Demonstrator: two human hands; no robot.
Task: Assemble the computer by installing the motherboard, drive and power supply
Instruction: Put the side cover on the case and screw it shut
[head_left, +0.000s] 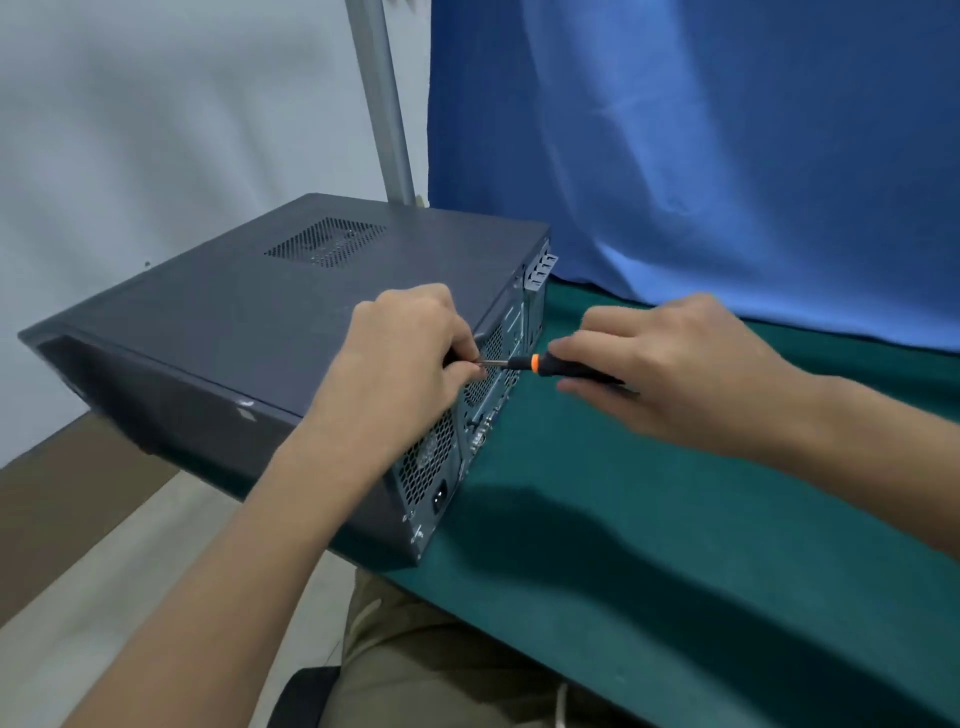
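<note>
A dark grey computer case (249, 317) lies on its side with its cover panel on and its rear panel (483, 395) facing right. My right hand (670, 364) grips a black and orange screwdriver (550, 364), held level with its tip at the upper edge of the rear panel. My left hand (410, 353) rests on the case's edge and pinches the screwdriver's metal shaft near the tip. The screw itself is hidden by my fingers. The motherboard, drive and power supply are out of sight inside the case; only the power socket (440, 503) shows.
The case overhangs the left end of a green-covered table (649, 545). A blue cloth (701, 156) hangs behind the table. A grey metal pole (382, 104) stands behind the case. My legs and the floor show below the table edge.
</note>
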